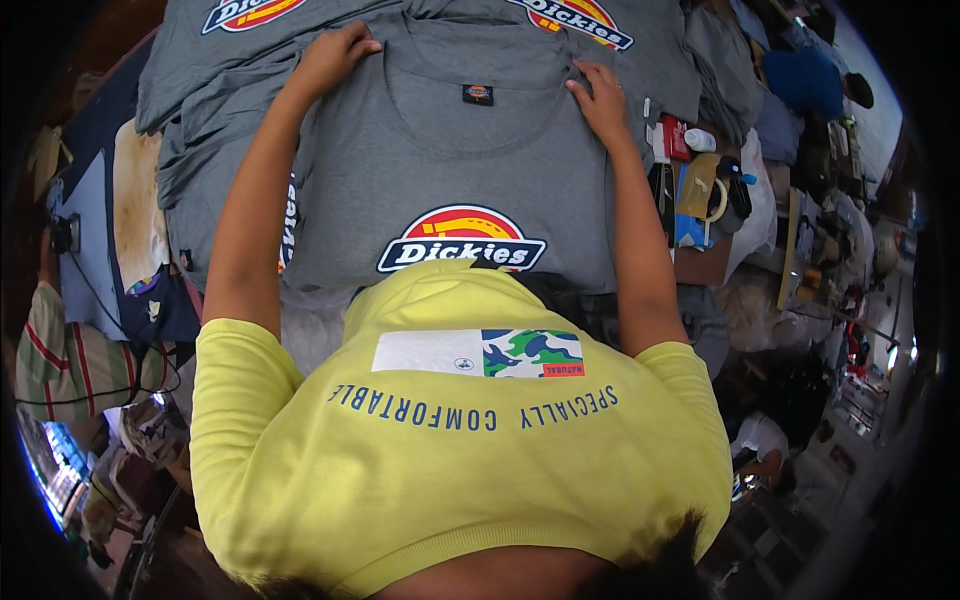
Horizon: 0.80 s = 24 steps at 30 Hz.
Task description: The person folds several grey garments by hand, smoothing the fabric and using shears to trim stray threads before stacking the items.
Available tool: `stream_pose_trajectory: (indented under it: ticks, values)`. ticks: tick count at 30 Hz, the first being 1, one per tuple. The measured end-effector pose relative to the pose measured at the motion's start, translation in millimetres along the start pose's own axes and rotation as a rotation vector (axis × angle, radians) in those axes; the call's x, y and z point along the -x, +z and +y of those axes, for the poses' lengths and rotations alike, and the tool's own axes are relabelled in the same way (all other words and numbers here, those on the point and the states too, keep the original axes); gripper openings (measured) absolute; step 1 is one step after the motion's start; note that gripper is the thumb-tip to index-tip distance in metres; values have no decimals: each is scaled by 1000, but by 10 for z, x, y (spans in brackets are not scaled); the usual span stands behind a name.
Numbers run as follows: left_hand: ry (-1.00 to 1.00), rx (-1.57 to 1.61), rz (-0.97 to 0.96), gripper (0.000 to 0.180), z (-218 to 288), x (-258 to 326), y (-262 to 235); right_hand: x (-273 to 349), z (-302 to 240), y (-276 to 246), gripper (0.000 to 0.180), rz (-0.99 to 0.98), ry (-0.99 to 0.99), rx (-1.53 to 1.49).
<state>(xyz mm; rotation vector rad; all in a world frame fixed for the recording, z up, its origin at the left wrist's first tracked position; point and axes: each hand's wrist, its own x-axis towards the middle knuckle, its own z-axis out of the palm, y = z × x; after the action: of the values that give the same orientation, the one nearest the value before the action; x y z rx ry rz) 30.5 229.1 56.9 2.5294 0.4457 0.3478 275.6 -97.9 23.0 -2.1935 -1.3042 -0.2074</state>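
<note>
A grey T-shirt (470,170) lies spread in front of me, its neckline at the far end. It bears a red, yellow and dark blue printed badge low on the chest and a small black neck label (478,94). My left hand (340,56) is closed on the left shoulder of the shirt, fingers curled over the cloth. At the opposite shoulder, my right hand (601,98) has its thumb and fingers bent around the fabric edge. Both arms reach forward along the shirt's sides.
More grey printed shirts (215,95) are heaped beyond and to the left. Tape rolls (716,200), a white bottle (700,140) and a red box (674,137) sit at the right. A stained pad (139,190) lies left, near a person's striped sleeve (75,350).
</note>
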Motion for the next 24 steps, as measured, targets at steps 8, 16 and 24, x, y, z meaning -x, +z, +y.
stream_pose_trajectory:
  ticks: [8,16,24]
  values:
    - [-95,-204,56,38,-156,90,-20,-46,36,-20,31,-40,63,4]
    - [94,-345,73,35,-230,85,1,-149,-11,-71,38,-138,114,51]
    - [-23,-336,120,32,-46,81,137,-326,95,-70,34,-193,281,-218]
